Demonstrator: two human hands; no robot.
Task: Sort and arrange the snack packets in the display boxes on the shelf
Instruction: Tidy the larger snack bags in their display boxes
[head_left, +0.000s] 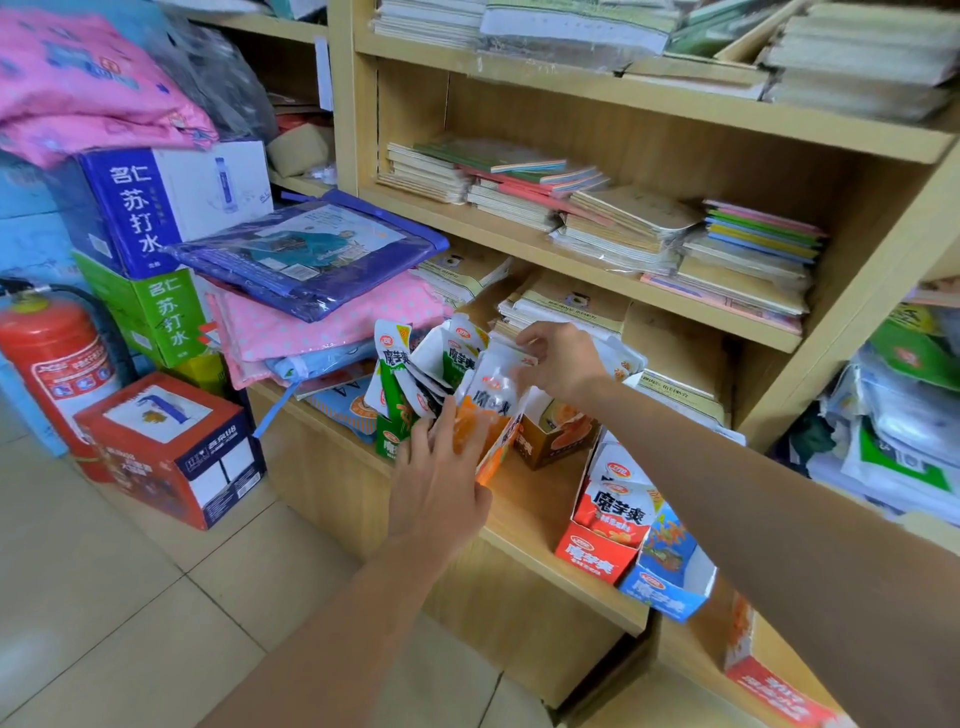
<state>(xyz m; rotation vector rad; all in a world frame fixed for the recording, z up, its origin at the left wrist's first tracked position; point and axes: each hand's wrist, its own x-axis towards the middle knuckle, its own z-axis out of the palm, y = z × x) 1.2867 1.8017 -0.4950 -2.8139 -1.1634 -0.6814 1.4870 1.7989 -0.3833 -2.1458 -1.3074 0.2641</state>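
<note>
Your right grip (558, 364) pinches the white packet (496, 387) by its top, long axis upright above the orange box (493, 457). Your left grip (441, 462), fingers spread, braces that box.

On the wooden shelf (524, 514) stand a green box (388, 442) crammed with tilted green-and-white packets (387, 358), an orange box (497, 449) beside it holding an upright white-and-orange packet (493, 387), a brown box (550, 441) behind, and, apart, a red box (592, 551) of red packets (618, 506) touching a blue box (665, 587).
</note>
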